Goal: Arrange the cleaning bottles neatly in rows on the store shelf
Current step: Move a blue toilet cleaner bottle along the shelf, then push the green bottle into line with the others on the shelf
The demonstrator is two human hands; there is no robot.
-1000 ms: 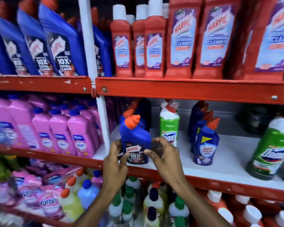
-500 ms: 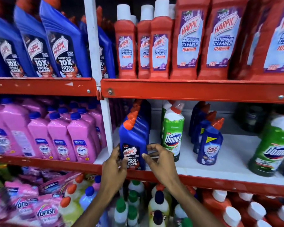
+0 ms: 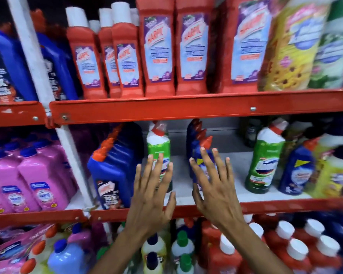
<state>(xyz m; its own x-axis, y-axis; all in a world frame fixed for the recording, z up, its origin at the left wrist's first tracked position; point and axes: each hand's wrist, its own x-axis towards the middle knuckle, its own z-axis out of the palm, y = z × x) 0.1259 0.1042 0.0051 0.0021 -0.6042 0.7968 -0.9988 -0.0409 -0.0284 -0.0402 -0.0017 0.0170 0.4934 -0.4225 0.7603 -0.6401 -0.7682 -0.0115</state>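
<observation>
Both hands up with fingers spread, gripping nothing: left hand [image 3: 150, 196] before the green bottle [image 3: 159, 153], right hand [image 3: 214, 186] before a small blue bottle [image 3: 199, 161]; big blue bottle [image 3: 112, 171] stands left on the shelf [image 3: 186, 191].

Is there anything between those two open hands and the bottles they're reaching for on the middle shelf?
Nothing visible. The left hand spreads right before the green bottle, the right hand before the small blue bottle.
</observation>
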